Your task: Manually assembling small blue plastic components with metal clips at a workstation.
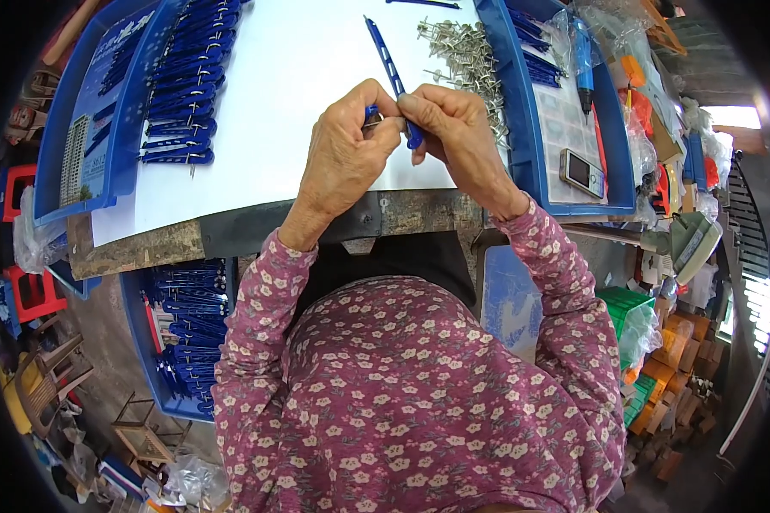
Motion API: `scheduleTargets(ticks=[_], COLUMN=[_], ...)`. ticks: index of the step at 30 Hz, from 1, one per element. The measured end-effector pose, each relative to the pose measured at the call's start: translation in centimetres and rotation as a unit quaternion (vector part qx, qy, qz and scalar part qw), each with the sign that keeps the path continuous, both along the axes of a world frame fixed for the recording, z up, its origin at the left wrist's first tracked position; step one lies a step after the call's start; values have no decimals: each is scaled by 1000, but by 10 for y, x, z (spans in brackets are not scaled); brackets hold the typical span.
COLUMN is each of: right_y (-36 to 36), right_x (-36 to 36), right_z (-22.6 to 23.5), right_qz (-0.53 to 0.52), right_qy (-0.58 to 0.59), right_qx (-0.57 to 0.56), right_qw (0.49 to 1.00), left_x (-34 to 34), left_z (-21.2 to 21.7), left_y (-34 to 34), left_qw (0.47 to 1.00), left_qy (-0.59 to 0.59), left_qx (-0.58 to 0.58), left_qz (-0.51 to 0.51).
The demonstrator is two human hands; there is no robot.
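Above the near edge of the white work surface, both hands meet around a long, narrow blue plastic strip (pixel 383 56) with slots along it. It stands tilted, its thin tip pointing away and to the left. My right hand (pixel 466 132) is closed on its lower part between thumb and fingers. My left hand (pixel 346 145) is closed beside it, pinching a small blue-and-metal piece (pixel 371 119) mostly hidden by the fingers. To the right lies a heap of small silvery metal pins with flat heads (pixel 466 60). On the left, a row of similar blue strips (pixel 188 94) is stacked.
Blue trays stand left (pixel 133 111) and right (pixel 530 128); the right one holds a mobile phone (pixel 583 173) and a blue electric screwdriver (pixel 583 64). Below the wooden table edge (pixel 145 248), a blue crate (pixel 137 342) holds many blue strips. Red stools (pixel 36 295) stand at far left.
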State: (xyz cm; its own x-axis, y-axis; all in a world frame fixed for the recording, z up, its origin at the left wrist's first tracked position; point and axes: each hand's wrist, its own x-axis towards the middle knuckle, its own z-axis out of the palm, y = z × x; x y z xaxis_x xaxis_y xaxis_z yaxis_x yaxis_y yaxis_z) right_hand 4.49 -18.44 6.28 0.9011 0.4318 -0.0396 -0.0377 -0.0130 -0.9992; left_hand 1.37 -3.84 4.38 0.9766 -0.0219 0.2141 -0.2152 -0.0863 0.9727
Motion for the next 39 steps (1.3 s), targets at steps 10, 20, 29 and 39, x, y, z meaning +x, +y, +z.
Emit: scheduleTargets(ticks=[10,20,29,39], right_y=[12,-5,-10,-3], right_x=[-9,-10,6,18], right_z=[7,9,21,18], right_qz=[-72,56,53,18], right_qy=[-169,-315,-329,-50], right_qx=[-141,-193,-188,-107], right_qw=[973,928,924,993], left_x=[9,7,10,19], left_z=[3,12,25,13], left_y=[8,11,4,-4], left_qw=[1000,999,999,996], left_qy=[11,15,-1,-47], left_qx=[-11,-33,-10,69], left_qz=[14,-23,-34,17])
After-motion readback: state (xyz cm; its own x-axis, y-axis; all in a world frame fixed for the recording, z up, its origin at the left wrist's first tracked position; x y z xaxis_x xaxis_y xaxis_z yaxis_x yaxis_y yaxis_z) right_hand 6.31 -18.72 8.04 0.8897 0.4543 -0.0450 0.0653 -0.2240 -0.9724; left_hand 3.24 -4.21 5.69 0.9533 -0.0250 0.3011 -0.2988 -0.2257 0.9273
